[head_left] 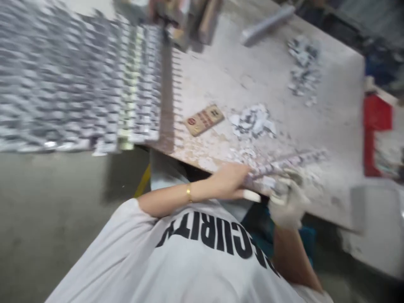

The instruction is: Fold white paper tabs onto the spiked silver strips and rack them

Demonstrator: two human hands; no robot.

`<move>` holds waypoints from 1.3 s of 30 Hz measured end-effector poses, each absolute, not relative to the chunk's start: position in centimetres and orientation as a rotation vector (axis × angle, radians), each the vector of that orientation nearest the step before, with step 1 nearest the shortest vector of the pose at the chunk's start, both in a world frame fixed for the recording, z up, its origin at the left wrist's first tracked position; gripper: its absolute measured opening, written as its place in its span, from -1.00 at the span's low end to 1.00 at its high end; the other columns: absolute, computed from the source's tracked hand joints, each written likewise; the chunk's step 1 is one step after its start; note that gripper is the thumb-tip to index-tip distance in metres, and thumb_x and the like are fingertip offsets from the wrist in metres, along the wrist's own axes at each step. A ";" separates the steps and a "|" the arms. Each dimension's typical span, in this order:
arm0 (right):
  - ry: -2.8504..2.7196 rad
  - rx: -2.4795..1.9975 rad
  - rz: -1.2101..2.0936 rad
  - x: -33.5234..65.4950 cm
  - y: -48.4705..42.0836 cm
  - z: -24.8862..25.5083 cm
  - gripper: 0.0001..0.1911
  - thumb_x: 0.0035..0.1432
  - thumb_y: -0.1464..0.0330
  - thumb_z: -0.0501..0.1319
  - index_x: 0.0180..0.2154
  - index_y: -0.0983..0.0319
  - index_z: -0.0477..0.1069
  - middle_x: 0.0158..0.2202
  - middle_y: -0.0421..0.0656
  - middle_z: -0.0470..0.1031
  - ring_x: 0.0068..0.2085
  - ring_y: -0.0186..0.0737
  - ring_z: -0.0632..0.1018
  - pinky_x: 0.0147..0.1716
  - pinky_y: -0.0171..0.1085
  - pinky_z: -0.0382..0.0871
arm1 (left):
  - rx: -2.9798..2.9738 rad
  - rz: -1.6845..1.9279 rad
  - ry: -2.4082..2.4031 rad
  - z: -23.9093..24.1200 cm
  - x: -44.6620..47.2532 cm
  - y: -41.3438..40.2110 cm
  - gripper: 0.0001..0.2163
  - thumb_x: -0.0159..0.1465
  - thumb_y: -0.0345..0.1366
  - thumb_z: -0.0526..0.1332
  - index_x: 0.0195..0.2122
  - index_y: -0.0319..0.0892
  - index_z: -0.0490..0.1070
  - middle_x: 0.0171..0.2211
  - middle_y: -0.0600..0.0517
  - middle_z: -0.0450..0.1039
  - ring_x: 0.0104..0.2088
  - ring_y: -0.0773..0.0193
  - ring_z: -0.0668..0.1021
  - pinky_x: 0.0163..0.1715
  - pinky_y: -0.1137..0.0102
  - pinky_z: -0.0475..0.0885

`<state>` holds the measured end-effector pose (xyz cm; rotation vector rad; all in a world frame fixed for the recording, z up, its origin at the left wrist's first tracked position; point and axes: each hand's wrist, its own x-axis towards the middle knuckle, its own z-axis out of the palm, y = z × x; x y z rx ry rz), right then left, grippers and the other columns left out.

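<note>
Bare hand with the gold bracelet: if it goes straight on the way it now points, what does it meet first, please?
The silvery printed strip comes first: the bare hand seems already at it, though blur makes contact uncertain.

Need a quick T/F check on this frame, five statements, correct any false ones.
1. The bare hand wears a gold bracelet. True.
2. The other hand is bare too. False: it wears a white glove.
3. Both hands are at the silver-and-white strip along the table's edge. True.
4. The tan card lies on the floor. False: it lies on the worn white tabletop.
5. The shirt is black with white lettering. False: it is white with dark lettering.
</note>
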<state>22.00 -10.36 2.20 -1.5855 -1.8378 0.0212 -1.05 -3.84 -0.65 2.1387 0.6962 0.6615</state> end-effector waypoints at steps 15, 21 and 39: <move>-2.129 -1.771 -0.499 23.1 -6.6 -2.7 -0.84 0.41 0.30 0.20 -0.24 0.17 0.51 -0.01 0.01 0.61 0.23 0.09 0.54 0.40 0.21 0.31 | 2.469 0.623 0.946 -7.2 -0.4 -4.0 -0.79 0.46 -0.23 0.24 0.03 -0.23 0.45 0.00 -0.28 0.58 -0.03 -0.11 0.59 -0.05 0.10 0.43; -2.156 -1.754 -0.340 23.9 -5.4 -4.3 -0.84 0.35 0.30 0.18 -0.23 0.17 0.53 -0.01 0.03 0.62 0.18 0.11 0.57 0.35 0.20 0.38 | 2.453 0.691 0.949 -7.9 0.0 -4.1 -0.80 0.44 -0.24 0.27 0.02 -0.19 0.44 -0.01 -0.24 0.59 -0.04 -0.06 0.60 -0.08 0.15 0.42; -2.040 -1.465 -0.029 21.1 -6.1 -3.3 -0.75 0.40 0.15 0.18 -0.26 0.12 0.49 0.07 0.03 0.62 0.21 0.08 0.58 0.26 0.08 0.50 | 2.435 0.390 1.413 -1.4 4.5 14.5 -0.67 0.38 -0.38 0.17 0.12 -0.38 0.50 0.10 -0.40 0.54 0.17 -0.26 0.51 0.12 0.01 0.39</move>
